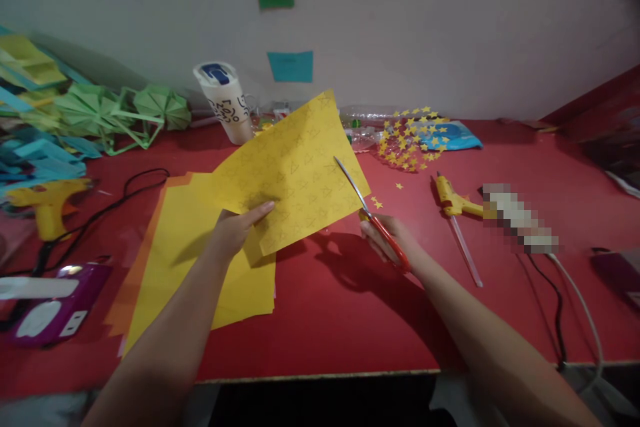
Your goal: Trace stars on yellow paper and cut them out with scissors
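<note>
L hand (239,228) grips yellow star-print sheet (300,160), thumb on top; sheet is held raised, tilted, partly over paper stack (170,227). R hand (403,233) grips red-handled scissors (386,237); upper blade lies across sheet near its R edge. Lower blade position: can't tell.

Status (est.): outlining appears done on visible face, i.e. rows of star outlines across sheet. Cutting looks partly done: small star cutouts (379,204) lie on tabletop (320,340) just beside sheet's R corner, w/ many more in star cluster (400,147) beside blue packet (453,135). Most outlines in view are uncut. Exact qty: n/a. Glue gun (453,203) rests R of scissors, not in hand.
</note>
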The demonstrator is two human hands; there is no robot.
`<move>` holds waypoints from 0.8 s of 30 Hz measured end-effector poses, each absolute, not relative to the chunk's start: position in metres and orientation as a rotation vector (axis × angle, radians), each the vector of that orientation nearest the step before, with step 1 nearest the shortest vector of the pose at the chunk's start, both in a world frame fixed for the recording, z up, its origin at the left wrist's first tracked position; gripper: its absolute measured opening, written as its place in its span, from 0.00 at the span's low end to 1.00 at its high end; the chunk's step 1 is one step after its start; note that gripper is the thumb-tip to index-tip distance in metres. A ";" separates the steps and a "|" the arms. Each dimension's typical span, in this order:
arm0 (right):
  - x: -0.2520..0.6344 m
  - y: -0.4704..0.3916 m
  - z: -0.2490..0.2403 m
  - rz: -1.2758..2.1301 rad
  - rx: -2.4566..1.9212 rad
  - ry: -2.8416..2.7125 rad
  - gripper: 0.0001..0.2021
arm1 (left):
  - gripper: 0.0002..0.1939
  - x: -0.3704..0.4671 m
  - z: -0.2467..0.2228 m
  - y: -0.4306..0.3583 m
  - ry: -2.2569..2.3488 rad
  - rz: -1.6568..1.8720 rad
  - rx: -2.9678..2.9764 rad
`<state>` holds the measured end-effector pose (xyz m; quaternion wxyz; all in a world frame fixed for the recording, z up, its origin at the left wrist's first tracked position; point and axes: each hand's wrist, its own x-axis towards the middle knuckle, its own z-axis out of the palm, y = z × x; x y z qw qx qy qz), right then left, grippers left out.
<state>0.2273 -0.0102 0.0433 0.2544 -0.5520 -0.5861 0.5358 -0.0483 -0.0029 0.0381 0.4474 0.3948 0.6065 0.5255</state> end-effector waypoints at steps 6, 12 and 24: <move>0.227 -0.011 0.044 1.453 -1.492 -1.587 0.27 | 0.27 -0.048 0.039 -0.003 1.489 1.304 1.004; 0.228 -0.009 0.040 1.416 -1.437 -1.663 0.27 | 0.28 -0.047 0.040 -0.003 1.449 1.310 1.008; 0.229 -0.009 0.041 1.365 -1.479 -1.704 0.25 | 0.28 -0.046 0.040 -0.004 1.479 1.301 0.984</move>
